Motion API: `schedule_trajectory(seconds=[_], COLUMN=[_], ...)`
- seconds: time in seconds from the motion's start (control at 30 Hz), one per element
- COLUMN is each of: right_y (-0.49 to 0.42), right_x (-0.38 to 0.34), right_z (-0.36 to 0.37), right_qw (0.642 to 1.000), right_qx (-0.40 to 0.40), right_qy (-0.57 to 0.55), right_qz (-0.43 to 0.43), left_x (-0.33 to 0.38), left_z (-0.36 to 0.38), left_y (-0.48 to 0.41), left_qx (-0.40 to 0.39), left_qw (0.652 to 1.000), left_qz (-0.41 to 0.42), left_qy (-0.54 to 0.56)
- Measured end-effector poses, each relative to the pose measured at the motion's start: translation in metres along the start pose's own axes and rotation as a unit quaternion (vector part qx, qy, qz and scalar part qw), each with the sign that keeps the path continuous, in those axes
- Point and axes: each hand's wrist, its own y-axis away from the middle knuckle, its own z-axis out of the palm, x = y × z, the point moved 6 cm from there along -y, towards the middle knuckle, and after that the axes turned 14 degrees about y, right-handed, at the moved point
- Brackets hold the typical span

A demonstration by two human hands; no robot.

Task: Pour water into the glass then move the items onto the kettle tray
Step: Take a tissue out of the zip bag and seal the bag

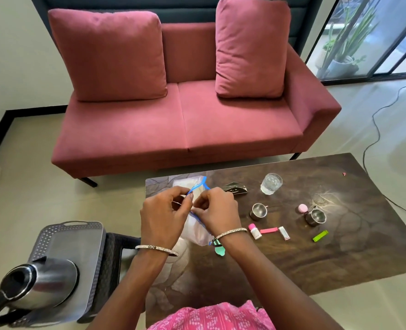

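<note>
Glass (271,183) stands on the tabletop (340,246) already holding water, so pouring looks done. Left hand (165,216) and right hand (217,210) both pinch a clear zip bag (197,231). Kettle (40,284) sits on the tray (78,236); 2 steel cups (259,211) await moving.

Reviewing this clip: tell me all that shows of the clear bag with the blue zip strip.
The zip bag is clear, thin plastic with a blue seal strip along its mouth. It lies on the left part of the dark wooden table, mouth raised toward the sofa. The left hand and right hand pinch the blue strip from each side at the opening. Something pale shows inside; what it is cannot be told.
</note>
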Motion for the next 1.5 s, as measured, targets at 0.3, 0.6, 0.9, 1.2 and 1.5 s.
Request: schedule_trajectory(seconds=[0.3, 0.6, 0.9, 1.2, 1.5], right_y=[0.005, 0.006, 0.015, 0.033, 0.041], right_x=[-0.005, 0.008, -0.001, 0.004, 0.000], right_z=[0.007, 0.008, -0.003, -0.015, -0.008], right_qw=[0.999, 0.999, 0.987, 0.973, 0.954], right_qx=[0.022, 0.030, 0.062, 0.097, 0.088], right_qy=[-0.034, -0.010, -0.088, -0.121, -0.074], right_qz=[-0.008, -0.018, -0.116, -0.172, -0.275], left_x=[0.008, 0.013, 0.006, -0.037, -0.065], left_z=[0.000, 0.004, -0.005, -0.006, 0.016], left_y=[0.012, 0.025, 0.032, 0.035, 0.044], left_qx=[0.035, 0.048, 0.091, 0.118, 0.080], left_qw=[0.999, 0.999, 0.995, 0.980, 0.964], left_qz=[0.003, -0.005, -0.030, -0.138, -0.213], left_qy=[0.008, 0.015, 0.030, 0.080, 0.136])
